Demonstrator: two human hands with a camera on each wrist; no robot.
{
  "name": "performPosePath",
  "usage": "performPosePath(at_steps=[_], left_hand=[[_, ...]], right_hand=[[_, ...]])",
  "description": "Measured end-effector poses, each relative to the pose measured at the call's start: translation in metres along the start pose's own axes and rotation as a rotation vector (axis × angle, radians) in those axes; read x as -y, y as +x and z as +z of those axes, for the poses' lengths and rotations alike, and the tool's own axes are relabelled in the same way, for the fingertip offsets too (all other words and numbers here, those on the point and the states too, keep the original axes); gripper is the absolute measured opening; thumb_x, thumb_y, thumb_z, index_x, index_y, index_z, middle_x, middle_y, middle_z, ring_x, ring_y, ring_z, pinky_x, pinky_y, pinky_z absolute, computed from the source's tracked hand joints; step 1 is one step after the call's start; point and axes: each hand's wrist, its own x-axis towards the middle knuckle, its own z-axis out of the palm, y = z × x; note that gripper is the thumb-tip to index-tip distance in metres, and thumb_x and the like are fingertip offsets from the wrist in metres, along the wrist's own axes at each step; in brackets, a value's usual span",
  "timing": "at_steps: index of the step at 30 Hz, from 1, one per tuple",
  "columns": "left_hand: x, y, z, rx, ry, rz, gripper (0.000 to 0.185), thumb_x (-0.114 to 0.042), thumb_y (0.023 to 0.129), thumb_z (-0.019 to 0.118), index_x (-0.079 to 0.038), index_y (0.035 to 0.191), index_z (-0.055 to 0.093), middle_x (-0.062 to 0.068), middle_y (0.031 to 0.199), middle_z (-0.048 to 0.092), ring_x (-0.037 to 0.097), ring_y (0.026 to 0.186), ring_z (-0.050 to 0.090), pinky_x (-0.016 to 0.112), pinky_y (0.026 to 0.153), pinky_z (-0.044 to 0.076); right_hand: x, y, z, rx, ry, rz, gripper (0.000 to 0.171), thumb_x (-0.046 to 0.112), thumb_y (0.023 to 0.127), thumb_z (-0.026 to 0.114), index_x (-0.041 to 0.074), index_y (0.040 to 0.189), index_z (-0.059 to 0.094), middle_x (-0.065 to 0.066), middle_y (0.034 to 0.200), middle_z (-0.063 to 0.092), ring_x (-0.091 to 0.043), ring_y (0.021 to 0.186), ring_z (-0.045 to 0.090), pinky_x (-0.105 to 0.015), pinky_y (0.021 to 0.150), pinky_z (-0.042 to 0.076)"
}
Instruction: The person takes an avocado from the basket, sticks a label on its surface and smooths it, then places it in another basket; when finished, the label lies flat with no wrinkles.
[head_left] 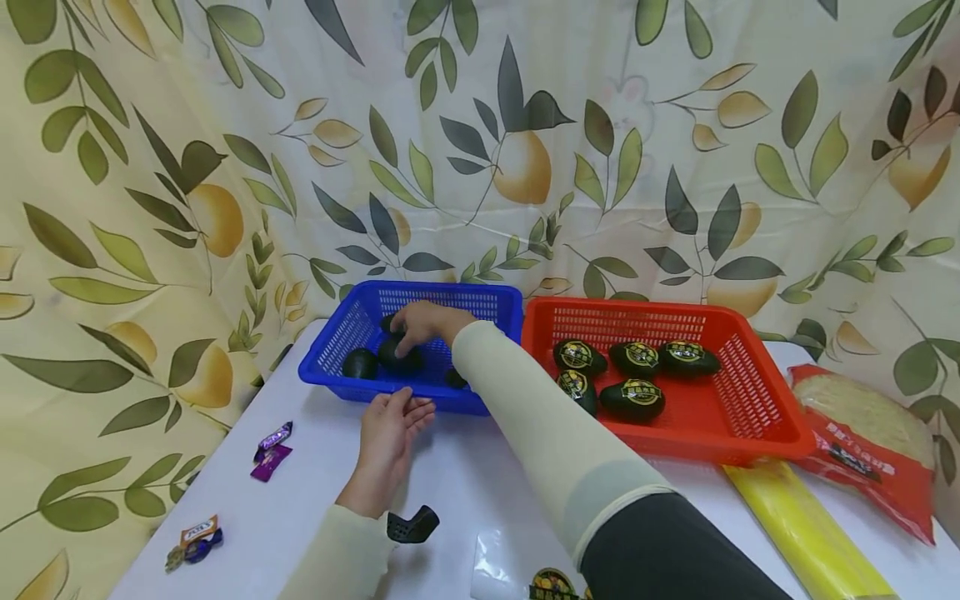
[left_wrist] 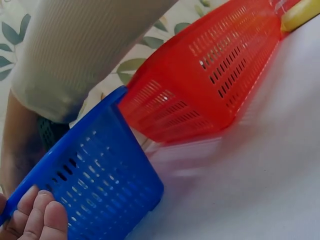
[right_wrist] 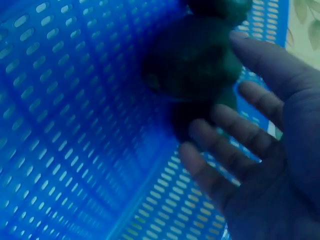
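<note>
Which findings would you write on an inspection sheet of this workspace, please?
Surface: white tabletop, partly covered.
Job's things: blue basket with dark fruits; red basket with five labelled fruits; label sheet, partly visible.
Clutter: wrapped candies at left; red-and-clear bag and yellow packet at right.
Hands: right hand inside the blue basket, at a dark fruit; left hand at that basket's front rim, grip unclear.
Cables: nothing seen.
Surroundings: patterned curtain behind and to the left.

The head view looks forward and down across the tabletop [head_left: 318, 454]. The left-wrist view, close and tilted, faces the outside of the blue basket [left_wrist: 100, 175]; the right-wrist view peers inside it, closest. All three share that basket.
</note>
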Motion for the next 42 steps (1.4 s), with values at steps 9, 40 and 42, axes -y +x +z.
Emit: performPosePath(at_steps=[9, 40, 42], left_hand=[[0.010, -0.005, 0.017, 0.040, -0.005, -0.007, 0.016, -0.017, 0.111, 0.048, -0.002, 0.111, 0.044, 0.012, 0.094, 0.071, 0.023, 0.087, 0.075, 0.030, 0.077, 0.063], [-0.004, -0.005, 0.005, 0.062, 0.046, -0.051, 0.020, -0.021, 0.112, 0.044, -0.003, 0.121, 0.041, 0.013, 0.105, 0.069, 0.020, 0.095, 0.075, 0.030, 0.087, 0.061], [-0.006, -0.007, 0.000, 0.062, 0.051, -0.050, 0.020, -0.021, 0.112, 0.044, -0.003, 0.121, 0.041, 0.009, 0.100, 0.070, 0.018, 0.093, 0.075, 0.030, 0.087, 0.062]], right_hand=[[-0.008, -0.016, 0.009, 0.108, -0.019, 0.123, 0.074, 0.041, 0.089, 0.081, 0.018, 0.153, 0.051, -0.008, 0.154, 0.053, -0.026, 0.143, 0.047, -0.042, 0.122, 0.036], [0.005, -0.206, -0.010, -0.119, 0.320, -0.186, 0.059, 0.030, 0.089, 0.076, 0.024, 0.144, 0.057, 0.000, 0.138, 0.061, -0.020, 0.119, 0.055, -0.035, 0.095, 0.052], [0.011, -0.235, 0.005, -0.126, 0.336, -0.205, 0.059, 0.029, 0.089, 0.077, 0.024, 0.144, 0.056, 0.002, 0.138, 0.060, -0.018, 0.120, 0.055, -0.033, 0.097, 0.051]])
